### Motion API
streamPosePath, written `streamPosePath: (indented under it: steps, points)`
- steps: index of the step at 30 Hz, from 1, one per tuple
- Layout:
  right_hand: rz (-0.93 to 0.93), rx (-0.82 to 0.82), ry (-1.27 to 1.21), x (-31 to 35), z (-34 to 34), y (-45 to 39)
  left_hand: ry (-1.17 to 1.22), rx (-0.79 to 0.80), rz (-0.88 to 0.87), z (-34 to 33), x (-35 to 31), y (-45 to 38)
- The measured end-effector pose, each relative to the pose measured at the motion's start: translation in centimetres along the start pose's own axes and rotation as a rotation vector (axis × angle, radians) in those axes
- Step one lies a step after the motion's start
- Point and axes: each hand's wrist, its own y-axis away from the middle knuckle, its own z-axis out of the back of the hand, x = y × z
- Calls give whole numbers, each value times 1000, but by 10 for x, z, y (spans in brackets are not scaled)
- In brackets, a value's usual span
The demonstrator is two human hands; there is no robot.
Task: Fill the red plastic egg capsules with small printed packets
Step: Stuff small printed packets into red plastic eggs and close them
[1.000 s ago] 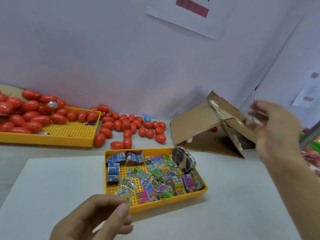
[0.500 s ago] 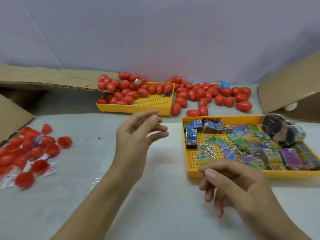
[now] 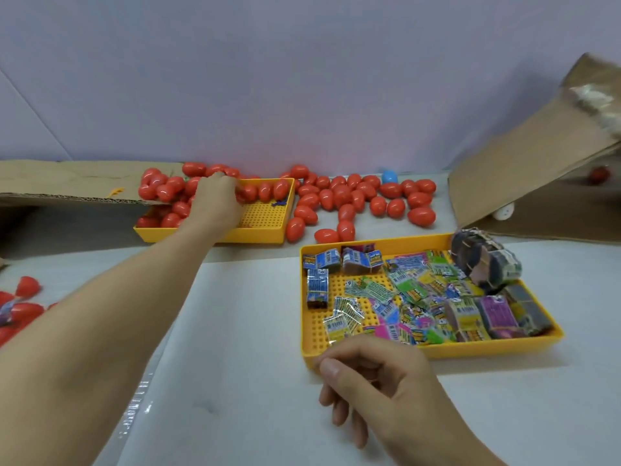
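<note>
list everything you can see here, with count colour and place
eggs: dozens, red, in and right of the far tray, more at the left edge
blue egg: one, among the red ones by the wall
far tray: one, yellow, back centre-left
near tray: one, yellow, right of centre
packets: many, mixed colours, in the near tray
cardboard: brown, one piece propped at right, one flat at far left
white ball: one, under the right cardboard
table: one, white
left hand: reaching into the eggs in the far tray; grip hidden
right hand: by the near tray's front left corner, pinching a clear packet
</note>
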Motion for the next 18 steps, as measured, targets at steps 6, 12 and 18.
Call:
streamPosePath:
  steps: [6,12,18]
  points:
    - [-5,4,-37,2,1,0,351,-270,-128,38,-30,33]
    - [-11,-66,-246,10,9,-3,1094,-39,-215,80,-86,164]
    - [5,-35,-105,26,19,0,1293,13,-104,80,-115,235]
